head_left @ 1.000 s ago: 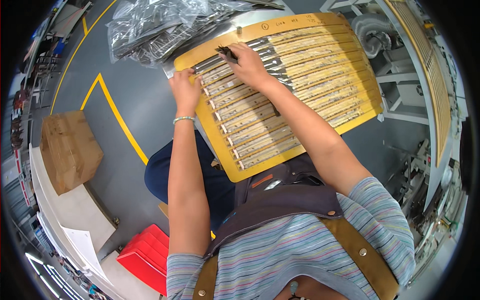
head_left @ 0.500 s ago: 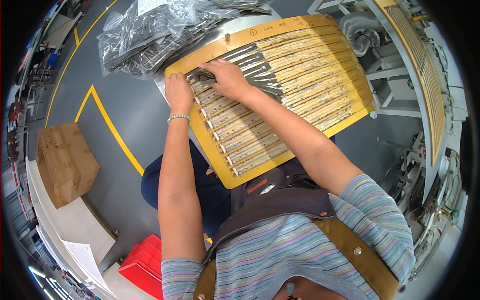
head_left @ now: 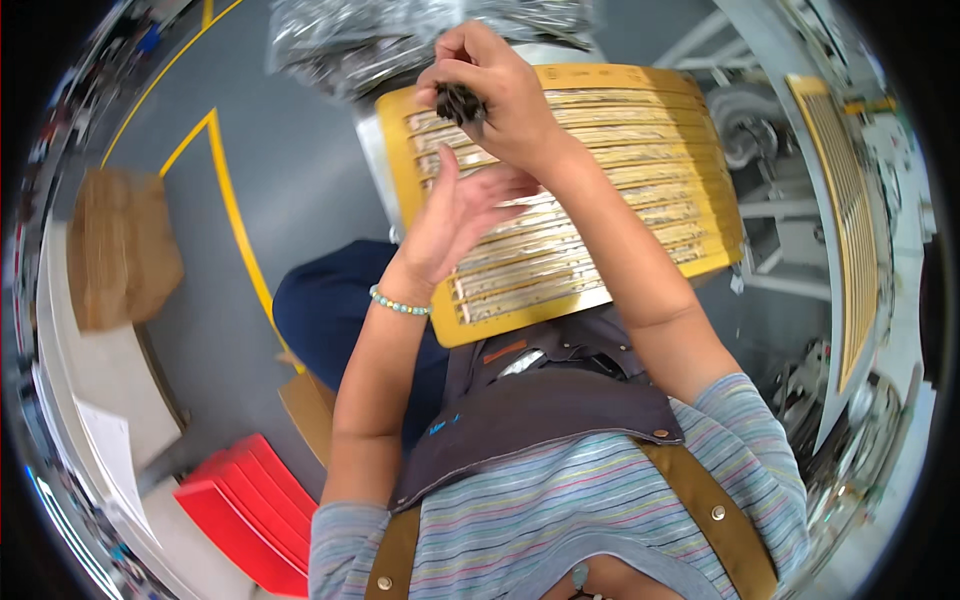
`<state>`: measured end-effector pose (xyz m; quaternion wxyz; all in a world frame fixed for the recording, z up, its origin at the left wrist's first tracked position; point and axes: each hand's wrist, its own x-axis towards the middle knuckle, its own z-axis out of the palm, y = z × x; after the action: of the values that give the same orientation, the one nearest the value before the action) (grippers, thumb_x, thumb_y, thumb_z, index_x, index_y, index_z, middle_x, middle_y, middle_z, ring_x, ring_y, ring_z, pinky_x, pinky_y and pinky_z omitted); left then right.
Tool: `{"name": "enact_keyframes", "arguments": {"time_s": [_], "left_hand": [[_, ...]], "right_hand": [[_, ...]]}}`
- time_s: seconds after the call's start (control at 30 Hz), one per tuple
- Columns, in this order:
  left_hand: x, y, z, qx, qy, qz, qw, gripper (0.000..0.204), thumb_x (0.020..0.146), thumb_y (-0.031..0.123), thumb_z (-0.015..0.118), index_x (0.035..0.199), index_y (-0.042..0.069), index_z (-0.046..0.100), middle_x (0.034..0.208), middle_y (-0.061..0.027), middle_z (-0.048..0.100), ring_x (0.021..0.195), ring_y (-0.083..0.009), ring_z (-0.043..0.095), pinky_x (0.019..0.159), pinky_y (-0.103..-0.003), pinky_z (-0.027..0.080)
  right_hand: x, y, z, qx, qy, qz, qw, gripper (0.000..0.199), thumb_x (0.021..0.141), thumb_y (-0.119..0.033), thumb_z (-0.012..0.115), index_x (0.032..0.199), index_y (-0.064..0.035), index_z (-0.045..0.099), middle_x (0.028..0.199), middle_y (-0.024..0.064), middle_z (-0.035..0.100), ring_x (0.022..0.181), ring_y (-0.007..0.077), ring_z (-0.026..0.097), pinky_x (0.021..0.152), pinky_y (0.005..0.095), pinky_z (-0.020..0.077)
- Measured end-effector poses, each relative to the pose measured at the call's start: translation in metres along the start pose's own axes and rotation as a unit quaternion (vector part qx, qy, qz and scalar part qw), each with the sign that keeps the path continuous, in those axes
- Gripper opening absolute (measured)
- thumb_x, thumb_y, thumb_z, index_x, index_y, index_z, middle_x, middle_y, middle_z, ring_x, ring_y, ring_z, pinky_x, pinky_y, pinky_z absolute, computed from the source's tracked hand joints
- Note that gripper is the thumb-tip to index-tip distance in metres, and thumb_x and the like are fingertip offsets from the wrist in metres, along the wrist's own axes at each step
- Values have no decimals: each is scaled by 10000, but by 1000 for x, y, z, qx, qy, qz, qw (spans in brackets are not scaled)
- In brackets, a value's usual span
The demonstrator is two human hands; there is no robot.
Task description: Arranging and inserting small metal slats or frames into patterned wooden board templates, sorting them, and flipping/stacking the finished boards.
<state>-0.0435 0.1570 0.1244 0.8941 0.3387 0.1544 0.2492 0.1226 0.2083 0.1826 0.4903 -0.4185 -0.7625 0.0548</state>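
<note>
My right hand (head_left: 505,105) is raised over the far left part of a yellow slotted board (head_left: 570,308), its fingers wrapped round a bundle of thin dark strips (head_left: 460,103). The bundle's ends face up toward me. Below and a little nearer, my left hand (head_left: 465,215) hovers above the board with thumb and fingers spread, holding nothing; it is slightly blurred. Long parallel slots with pale, speckled inlays run across the board, which lies in front of my lap. My right hand and wrist hide some of its far side.
Clear plastic bags of dark strips (head_left: 350,45) lie beyond the board. A cardboard box (head_left: 125,250) stands at left, a red plastic bin (head_left: 250,510) at lower left. On the right are a ribbed hose (head_left: 745,125), a white frame and a second slotted board (head_left: 838,200).
The dark strips fanned out on the board are now gathered in my right hand and lifted. My left hand has left the board's far left corner, moving right and nearer, and opened.
</note>
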Motion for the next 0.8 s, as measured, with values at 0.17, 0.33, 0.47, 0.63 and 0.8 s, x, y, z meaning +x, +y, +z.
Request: {"name": "enact_keyframes", "arguments": {"time_s": [0.17, 0.33, 0.47, 0.63, 0.8], "left_hand": [[-93, 59, 45, -316, 111, 183, 924, 992, 1009, 840, 408, 1404, -47, 613, 1377, -123, 680, 1288, -227, 627, 1156, -413, 470], [-216, 34, 18, -196, 403, 362, 817, 284, 1104, 156, 639, 1321, -27, 654, 1141, -71, 713, 945, -133, 629, 804, -297, 537], [-373, -42, -78, -134, 545, 326, 761, 268, 1095, 267, 682, 1150, 6, 656, 902, 6, 617, 686, -74, 517, 566, -224, 407], [-479, -202, -146, 9, 722, 3, 691, 292, 905, 279, 900, 952, 55, 718, 795, 3, 668, 567, -70, 523, 499, -245, 394], [-514, -347, -204, 74, 743, -214, 630, 287, 815, 119, 892, 1015, -35, 757, 873, -147, 775, 695, -237, 739, 649, -352, 583]], "right_hand": [[7, -100, 40, 30, -80, -201, 976, 260, 798, -190, 787, 1045, -111, 779, 1147, 77, 660, 1016, 296, 653, 873, 398, 532], [-44, -168, 89, 52, -217, -305, 926, 693, 706, -221, 839, 1385, -230, 700, 1538, 53, 587, 1430, 307, 546, 1170, 499, 464], [-90, -162, 85, 77, -325, -151, 930, 763, 727, -148, 915, 1450, -212, 676, 1615, 88, 519, 1481, 357, 487, 1206, 492, 439], [-143, -86, 42, -78, -344, 30, 935, 505, 957, -101, 779, 1445, -72, 653, 1658, 207, 434, 1517, 401, 447, 1238, 483, 383], [-186, -43, -6, -168, -386, 124, 898, 407, 1016, -120, 718, 1416, -63, 667, 1654, 205, 442, 1517, 391, 454, 1240, 483, 380]]}}
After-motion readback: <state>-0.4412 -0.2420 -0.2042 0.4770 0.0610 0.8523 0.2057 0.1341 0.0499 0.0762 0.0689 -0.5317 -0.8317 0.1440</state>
